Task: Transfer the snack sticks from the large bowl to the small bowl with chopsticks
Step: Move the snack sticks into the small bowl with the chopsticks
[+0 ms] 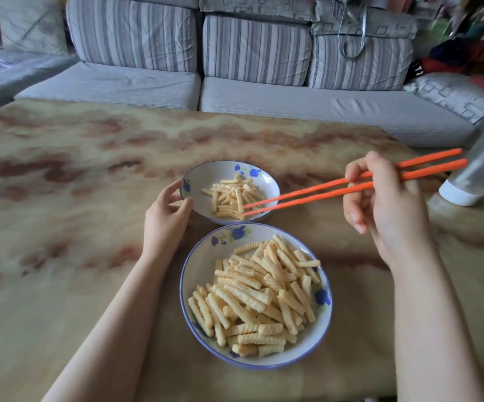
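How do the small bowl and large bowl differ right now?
The small bowl is clearly smaller than the large bowl and sits farther from the person. The small bowl holds a thin scatter of sticks; the large bowl holds a heaped pile. The left hand grips the small bowl's rim and the chopsticks reach into it; no hand touches the large bowl. Both: white, blue rim, blue flowers.

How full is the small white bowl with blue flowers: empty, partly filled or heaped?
Partly filled: pale ridged snack sticks lie in the small white bowl; its wall shows bare.
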Demonstrator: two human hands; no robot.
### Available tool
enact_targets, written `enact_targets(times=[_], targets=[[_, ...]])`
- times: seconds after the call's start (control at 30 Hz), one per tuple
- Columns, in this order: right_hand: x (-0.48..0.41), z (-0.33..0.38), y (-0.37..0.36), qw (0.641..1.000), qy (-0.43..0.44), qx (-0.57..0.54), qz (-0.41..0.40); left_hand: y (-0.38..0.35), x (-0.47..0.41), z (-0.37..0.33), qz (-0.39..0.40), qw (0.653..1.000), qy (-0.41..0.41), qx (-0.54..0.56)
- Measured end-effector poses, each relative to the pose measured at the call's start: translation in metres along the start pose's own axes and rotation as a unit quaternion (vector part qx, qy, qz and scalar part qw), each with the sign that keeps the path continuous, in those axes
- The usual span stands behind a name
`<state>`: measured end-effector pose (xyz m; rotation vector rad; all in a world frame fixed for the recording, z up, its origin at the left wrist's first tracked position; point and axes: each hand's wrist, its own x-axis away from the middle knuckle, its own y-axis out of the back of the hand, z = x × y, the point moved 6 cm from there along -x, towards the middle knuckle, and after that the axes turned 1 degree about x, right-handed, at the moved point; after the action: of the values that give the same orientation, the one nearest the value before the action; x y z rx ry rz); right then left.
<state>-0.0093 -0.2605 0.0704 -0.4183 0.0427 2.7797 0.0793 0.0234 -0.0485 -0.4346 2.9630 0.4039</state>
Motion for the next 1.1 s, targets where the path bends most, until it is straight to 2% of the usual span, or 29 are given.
enact_targets(times=[0.2, 0.47, 0.6, 0.83, 0.97, 1.1], targets=[[0.005, 0.002, 0.000, 0.993, -0.006, 0.091, 0.068, 0.000, -0.001, 0.000, -0.001, 1.000, -0.002, -0.001], [0.004, -0.012, -0.009, 0.989, -0.033, 0.120, 0.077, 0.000, -0.001, -0.001, -0.001, 1.000, -0.005, 0.000], [0.004, -0.010, -0.008, 0.994, -0.035, 0.093, 0.045, -0.001, -0.002, 0.000, 0.000, 1.000, -0.005, 0.004], [0.001, -0.003, 0.002, 0.993, 0.005, -0.077, -0.092, 0.000, -0.002, 0.000, -0.005, 1.000, -0.006, -0.006], [-0.001, -0.018, -0.005, 0.989, 0.021, -0.071, -0.125, 0.001, -0.001, -0.002, -0.007, 1.000, -0.008, -0.012], [-0.004, -0.033, -0.017, 0.993, 0.007, -0.050, -0.111, 0.001, 0.000, -0.003, -0.006, 1.000, -0.009, -0.014]])
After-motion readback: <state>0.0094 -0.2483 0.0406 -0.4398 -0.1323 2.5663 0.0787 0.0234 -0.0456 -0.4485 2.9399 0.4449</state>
